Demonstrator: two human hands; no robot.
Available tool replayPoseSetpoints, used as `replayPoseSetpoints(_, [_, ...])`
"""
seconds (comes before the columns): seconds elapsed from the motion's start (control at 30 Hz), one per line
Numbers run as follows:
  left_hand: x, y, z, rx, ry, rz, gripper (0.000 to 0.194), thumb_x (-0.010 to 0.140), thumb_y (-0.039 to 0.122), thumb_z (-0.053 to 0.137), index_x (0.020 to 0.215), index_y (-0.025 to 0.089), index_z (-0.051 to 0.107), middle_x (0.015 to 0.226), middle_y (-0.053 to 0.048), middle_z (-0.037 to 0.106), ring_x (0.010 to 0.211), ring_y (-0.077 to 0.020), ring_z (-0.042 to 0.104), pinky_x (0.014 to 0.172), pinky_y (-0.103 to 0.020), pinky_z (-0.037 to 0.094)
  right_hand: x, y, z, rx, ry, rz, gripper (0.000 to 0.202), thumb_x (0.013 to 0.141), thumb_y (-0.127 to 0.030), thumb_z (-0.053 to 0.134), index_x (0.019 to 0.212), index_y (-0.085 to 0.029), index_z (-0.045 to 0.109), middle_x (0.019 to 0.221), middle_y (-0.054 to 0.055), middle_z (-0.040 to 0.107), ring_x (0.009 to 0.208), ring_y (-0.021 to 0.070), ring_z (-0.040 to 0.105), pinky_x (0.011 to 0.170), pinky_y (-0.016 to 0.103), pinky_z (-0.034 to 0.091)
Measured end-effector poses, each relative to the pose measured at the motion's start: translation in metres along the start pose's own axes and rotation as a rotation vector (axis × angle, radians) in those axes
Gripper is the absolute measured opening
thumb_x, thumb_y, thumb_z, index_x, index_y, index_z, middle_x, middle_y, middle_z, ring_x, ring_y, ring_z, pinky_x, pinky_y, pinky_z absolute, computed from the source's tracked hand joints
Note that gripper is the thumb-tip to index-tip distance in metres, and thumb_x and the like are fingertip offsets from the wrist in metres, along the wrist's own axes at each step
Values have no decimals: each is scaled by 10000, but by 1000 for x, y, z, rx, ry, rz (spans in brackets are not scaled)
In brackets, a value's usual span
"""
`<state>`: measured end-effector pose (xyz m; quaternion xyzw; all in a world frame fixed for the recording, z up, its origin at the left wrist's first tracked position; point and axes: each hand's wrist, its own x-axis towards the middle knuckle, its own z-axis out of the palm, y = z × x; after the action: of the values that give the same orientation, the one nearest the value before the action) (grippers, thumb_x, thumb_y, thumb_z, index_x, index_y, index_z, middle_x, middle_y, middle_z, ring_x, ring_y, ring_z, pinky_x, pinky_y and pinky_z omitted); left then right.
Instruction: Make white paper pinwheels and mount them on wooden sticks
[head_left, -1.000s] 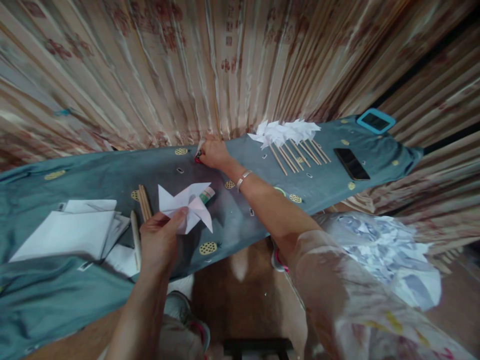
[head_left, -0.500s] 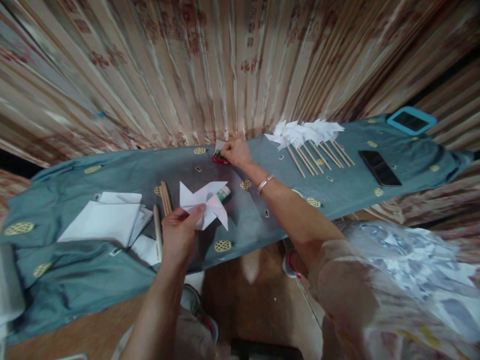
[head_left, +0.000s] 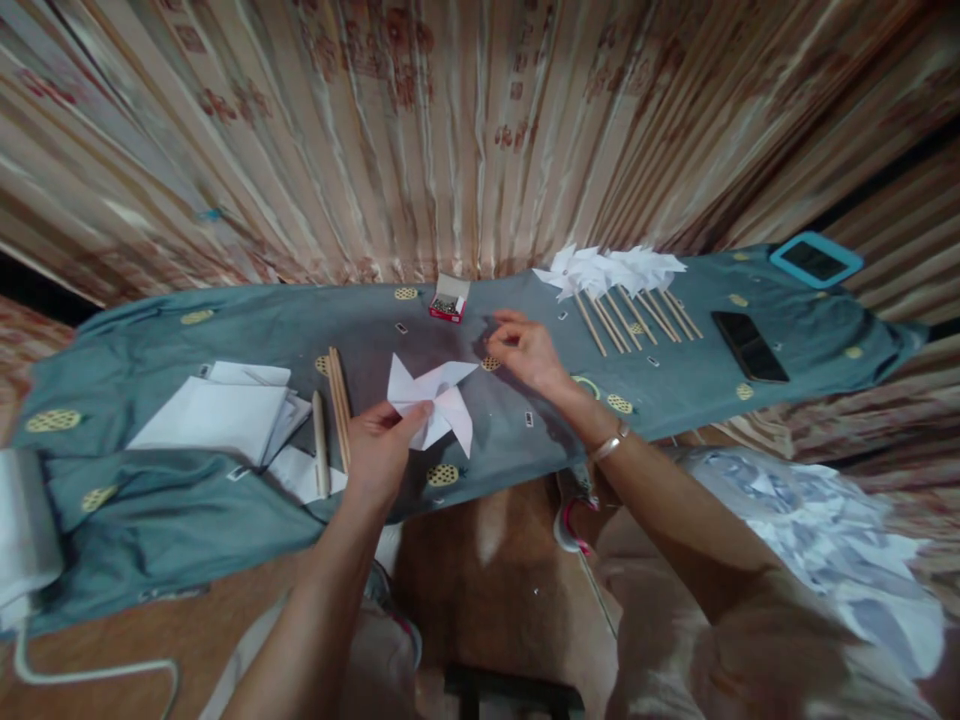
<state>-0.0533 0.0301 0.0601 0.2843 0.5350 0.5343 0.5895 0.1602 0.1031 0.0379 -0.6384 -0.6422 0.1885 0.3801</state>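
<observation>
My left hand (head_left: pixel 381 440) pinches a white folded paper pinwheel (head_left: pixel 429 402) at its centre, thumb on top, above the cloth. To the right of it, my right hand (head_left: pixel 525 350) is raised over the cloth with thumb and fingertips drawn together. Whatever may be between those fingertips is too small to make out. Beyond both hands stands a small open red box (head_left: pixel 448 300) of tiny dark metallic pieces, its flap raised. Several wooden sticks (head_left: pixel 340 400) lie just left of the pinwheel, near a pale pen-like stick (head_left: pixel 320 440).
Stacked white paper (head_left: pixel 214 415) lies at left on the green cloth (head_left: pixel 262 325). Several finished pinwheels (head_left: pixel 611 272) on sticks lie at right, beside a dark phone (head_left: pixel 750 346) and a blue-framed device (head_left: pixel 816 258). A plastic bag of white paper pieces (head_left: pixel 832 540) is at lower right.
My right hand has left the red box and come back toward me and to the right, fingertips still together. The pinwheel in my left hand has shifted slightly right, now covering the green-and-white tube.
</observation>
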Motion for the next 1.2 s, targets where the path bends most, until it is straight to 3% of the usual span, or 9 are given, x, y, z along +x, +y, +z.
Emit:
replayPoseSetpoints(0.17, [-6,-11,6,80,-63,23,238,408,296,831,587,170,736,631,-40,735,549,-152,596,571,-271,479,-60,7,-13,-125,-68,-70,98,756,-142,610,704,-204,667,1298,142,668,1123,258,687,991,416,527])
replayPoseSetpoints(0.33, [-6,-18,9,122,-84,19,258,422,295,829,628,158,755,655,-38,739,569,-153,601,587,-268,476,-85,6,-17,-363,-117,-186,171,860,-145,534,851,-209,692,1399,152,606,1207,263,637,1072,437,484])
replayPoseSetpoints(0.53, [-4,-24,8,152,-74,25,278,433,292,835,658,144,767,682,-44,737,569,-150,591,571,-265,452,-86,5,-23,-418,-206,-248,221,886,-135,507,965,-152,713,1330,182,650,1223,282,613,1083,427,461])
replayPoseSetpoints(0.63, [-5,-25,10,141,-84,10,272,432,285,841,651,143,763,646,-31,723,546,-140,572,550,-256,441,-82,10,-30,-284,-189,-107,197,843,-142,550,930,-195,719,1194,105,729,1073,240,687,960,372,527])
replayPoseSetpoints(0.73, [-7,-25,13,116,-93,3,267,429,279,846,646,147,761,639,-29,721,536,-135,562,543,-253,442,-77,13,-36,-210,-126,88,188,849,-213,559,902,-243,737,930,24,781,820,203,720,798,325,543])
replayPoseSetpoints(0.83, [-8,-27,14,115,-100,6,235,437,271,837,622,150,757,627,-32,715,531,-133,559,539,-250,441,-75,10,-36,-209,-129,150,173,846,-265,581,830,-238,751,784,13,768,741,201,712,741,310,517])
replayPoseSetpoints(1.03, [-8,-30,13,125,-114,26,181,463,269,818,597,167,752,593,-14,704,506,-124,559,520,-235,433,-71,9,-31,-116,-260,189,158,809,-244,615,838,-207,765,788,26,770,724,189,692,678,286,493])
replayPoseSetpoints(1.2, [-7,-32,12,145,-136,15,192,471,289,828,600,170,750,575,3,701,490,-120,564,512,-229,433,-69,18,-30,-47,-285,190,144,788,-235,638,838,-181,761,748,25,746,684,166,658,634,259,477])
